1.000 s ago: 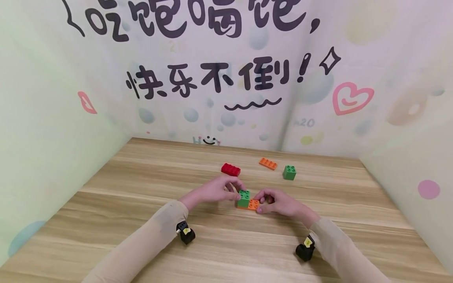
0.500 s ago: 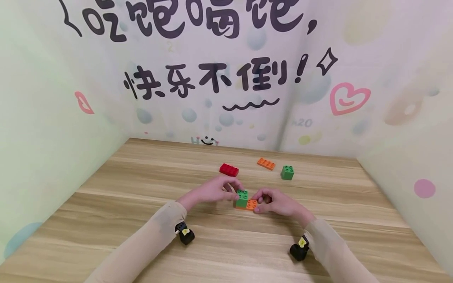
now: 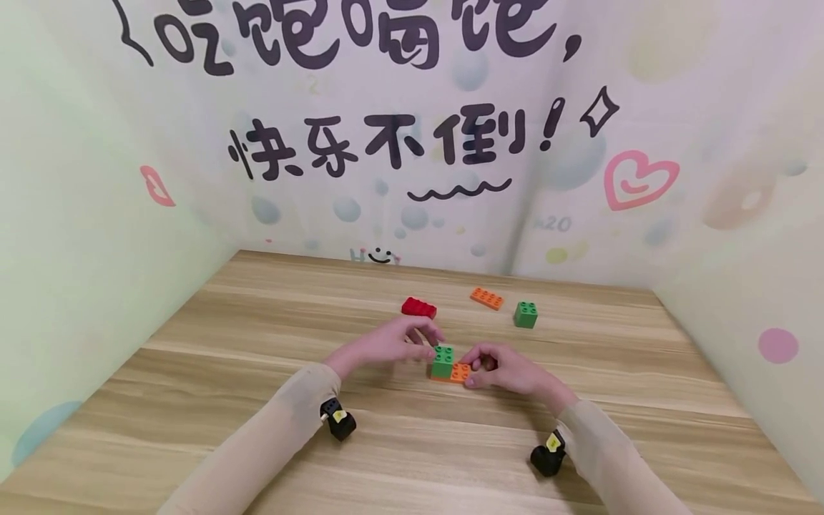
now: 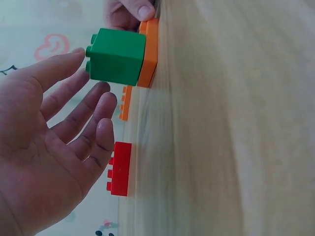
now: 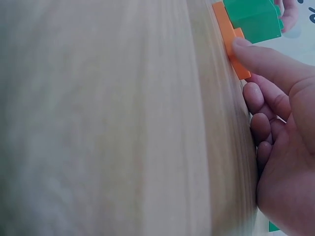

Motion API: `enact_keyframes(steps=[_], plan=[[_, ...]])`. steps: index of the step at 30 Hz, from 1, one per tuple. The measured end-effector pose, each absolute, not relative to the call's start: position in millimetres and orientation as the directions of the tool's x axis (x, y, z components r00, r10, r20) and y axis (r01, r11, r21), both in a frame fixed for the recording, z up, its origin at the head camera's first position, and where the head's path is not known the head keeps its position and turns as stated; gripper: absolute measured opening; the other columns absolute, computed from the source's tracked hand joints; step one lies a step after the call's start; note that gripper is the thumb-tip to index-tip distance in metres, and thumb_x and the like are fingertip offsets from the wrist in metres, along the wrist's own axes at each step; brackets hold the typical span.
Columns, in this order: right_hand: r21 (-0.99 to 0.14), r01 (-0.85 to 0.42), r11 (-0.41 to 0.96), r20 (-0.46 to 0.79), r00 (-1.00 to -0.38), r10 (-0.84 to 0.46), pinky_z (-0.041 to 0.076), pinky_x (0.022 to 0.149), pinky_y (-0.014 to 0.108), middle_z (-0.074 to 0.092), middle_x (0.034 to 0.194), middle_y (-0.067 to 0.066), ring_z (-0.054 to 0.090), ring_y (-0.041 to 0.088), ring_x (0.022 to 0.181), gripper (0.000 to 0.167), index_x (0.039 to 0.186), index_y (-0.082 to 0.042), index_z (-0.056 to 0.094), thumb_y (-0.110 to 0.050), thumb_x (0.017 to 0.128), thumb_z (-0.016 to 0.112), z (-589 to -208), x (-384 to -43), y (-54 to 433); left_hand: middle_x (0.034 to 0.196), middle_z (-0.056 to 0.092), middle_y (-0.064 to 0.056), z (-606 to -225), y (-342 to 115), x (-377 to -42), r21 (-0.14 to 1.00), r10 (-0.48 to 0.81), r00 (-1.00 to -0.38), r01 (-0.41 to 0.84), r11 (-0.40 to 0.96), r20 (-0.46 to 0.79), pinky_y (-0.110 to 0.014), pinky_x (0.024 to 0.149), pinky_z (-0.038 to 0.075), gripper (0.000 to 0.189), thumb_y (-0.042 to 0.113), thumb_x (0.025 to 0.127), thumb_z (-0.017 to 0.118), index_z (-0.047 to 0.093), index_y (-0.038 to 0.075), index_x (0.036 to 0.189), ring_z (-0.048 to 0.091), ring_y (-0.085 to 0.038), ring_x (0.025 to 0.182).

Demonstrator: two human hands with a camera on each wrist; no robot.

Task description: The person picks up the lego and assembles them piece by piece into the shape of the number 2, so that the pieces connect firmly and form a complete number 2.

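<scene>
The green block (image 3: 442,362) sat upright on the left end of the orange plate (image 3: 460,373), which lay on the tabletop (image 3: 412,450) between the hands. The right hand (image 3: 508,368) pinched the plate's free end between thumb and index finger. The left hand (image 3: 399,342) stood beside the block, fingers parted and loosely bent, gripping nothing; its thumb tip was at the studded top, and whether it touched could not be confirmed. Three faults were judged possible. A sideways knock from the left thumb could have tilted the block if its studs were only partly engaged; full seating could not be verified. A loosened right pinch could have let the plate slide or pivot. A backward sweep of the left hand could have displaced the red brick (image 3: 419,308) just beyond it.
</scene>
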State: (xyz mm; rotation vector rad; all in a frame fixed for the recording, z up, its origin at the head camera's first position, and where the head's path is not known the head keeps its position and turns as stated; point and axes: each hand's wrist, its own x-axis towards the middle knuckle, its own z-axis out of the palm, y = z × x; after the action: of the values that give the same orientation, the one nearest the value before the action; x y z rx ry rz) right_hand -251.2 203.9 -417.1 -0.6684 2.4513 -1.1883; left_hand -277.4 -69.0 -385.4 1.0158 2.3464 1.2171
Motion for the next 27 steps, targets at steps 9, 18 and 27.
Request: enact_keyframes(steps=[9,18,27], plan=[[-0.798,-0.270,0.539,-0.088,-0.833,-0.546,0.038,0.070,0.020,0.057,0.097,0.005,0.046,0.014,0.082,0.032,0.113,-0.007,0.066,-0.022,0.086,0.076,-417,-251,203,0.118,0.068,-0.017,-382,-78,-301,0.744,0.659,-0.731,0.538,0.396,0.177,-0.034,0.093,0.053,0.030,0.012,0.094,0.066,0.063,0.004,0.122,0.064,-0.022,0.104],[-0.802,-0.273,0.531,-0.083,-0.830,-0.552,0.037,0.069,0.020,0.056,0.096,0.005,0.045,0.014,0.081,0.032,0.113,-0.007,0.066,-0.022,0.086,0.076,-417,-251,203,0.120,0.067,-0.014,-379,-85,-315,0.751,0.596,-0.787,0.488,0.445,0.158,-0.028,0.078,0.054,0.035,0.011,0.091,0.070,0.063,0.006,0.125,0.062,-0.023,0.099],[-0.808,-0.269,0.525,-0.083,-0.829,-0.553,0.037,0.068,0.020,0.054,0.094,0.004,0.044,0.014,0.080,0.030,0.112,-0.007,0.066,-0.021,0.086,0.076,-417,-251,204,0.129,0.062,-0.012,-383,-87,-331,0.718,0.557,-0.808,0.503,0.481,0.192,-0.030,0.082,0.053,0.042,0.008,0.087,0.074,0.063,0.012,0.127,0.062,-0.028,0.104]])
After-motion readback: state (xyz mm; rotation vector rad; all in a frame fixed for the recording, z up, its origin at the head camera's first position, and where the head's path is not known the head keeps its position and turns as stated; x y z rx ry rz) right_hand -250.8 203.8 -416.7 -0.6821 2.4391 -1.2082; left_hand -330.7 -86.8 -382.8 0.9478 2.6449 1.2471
